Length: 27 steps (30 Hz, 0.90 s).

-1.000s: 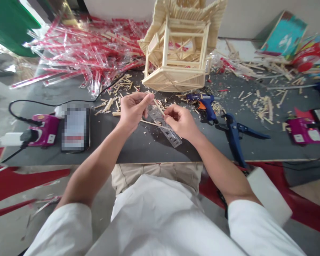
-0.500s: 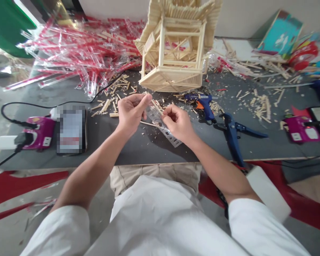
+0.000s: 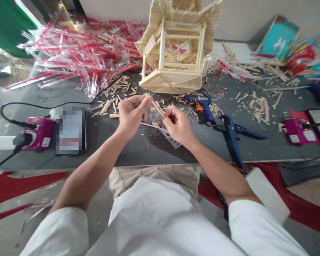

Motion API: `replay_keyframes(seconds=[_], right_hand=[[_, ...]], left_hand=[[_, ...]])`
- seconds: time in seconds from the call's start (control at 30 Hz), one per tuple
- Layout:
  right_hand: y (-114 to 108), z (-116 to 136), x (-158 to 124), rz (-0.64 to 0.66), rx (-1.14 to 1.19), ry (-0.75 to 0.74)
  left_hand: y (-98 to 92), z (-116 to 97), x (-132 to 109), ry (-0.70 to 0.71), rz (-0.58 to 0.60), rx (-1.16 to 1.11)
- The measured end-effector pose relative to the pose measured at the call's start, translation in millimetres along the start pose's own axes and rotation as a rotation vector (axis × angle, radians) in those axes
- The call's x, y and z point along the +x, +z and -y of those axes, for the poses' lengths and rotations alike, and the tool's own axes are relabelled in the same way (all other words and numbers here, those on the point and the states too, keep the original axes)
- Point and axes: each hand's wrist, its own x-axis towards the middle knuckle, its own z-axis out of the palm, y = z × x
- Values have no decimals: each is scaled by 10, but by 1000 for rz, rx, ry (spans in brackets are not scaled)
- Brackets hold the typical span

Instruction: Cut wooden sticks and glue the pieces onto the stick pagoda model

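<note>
A short wooden stick (image 3: pixel 156 106) spans the gap between my two hands, above the dark table. My left hand (image 3: pixel 133 112) pinches its upper left end between thumb and fingers. At its lower right end, my right hand (image 3: pixel 176 121) grips it with curled fingers. Beneath the hands lies a clear plastic ruler with cut-out shapes (image 3: pixel 172 139), partly covered by my right hand. Another thin stick (image 3: pixel 149 124) rests on the table beside the ruler. Just beyond the hands stands a house-like model of wooden sticks (image 3: pixel 173 74) with a stick roof.
A blue glue gun (image 3: pixel 206 108) and blue cutting pliers (image 3: pixel 232 137) lie to the right. On the left are a phone (image 3: pixel 70 131), a purple power socket (image 3: pixel 40 133) and a heap of red-and-clear wrappers (image 3: pixel 96 49). Cut stick pieces (image 3: pixel 261 108) litter the table.
Both hands keep their hold on the stick, almost unmoved. The view has shifted very slightly.
</note>
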Motion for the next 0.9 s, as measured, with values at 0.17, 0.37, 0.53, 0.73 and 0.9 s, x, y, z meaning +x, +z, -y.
replay_keyframes(seconds=[0.17, 0.37, 0.53, 0.73, 0.9], right_hand=[[-11, -12, 1, 7, 16, -23], [-20, 2, 4, -7, -13, -39], [-160, 9, 62, -89, -100, -96], [-427, 50, 114, -143, -198, -211], [-428, 20, 118, -69, -262, -305]], left_hand=[[-6, 21, 3, 7, 5, 28], [5, 28, -6, -6, 21, 36], [-10, 39, 38, -45, 0, 46], [-162, 192, 182, -20, -127, 185], [-223, 46, 69, 463, -282, 764]])
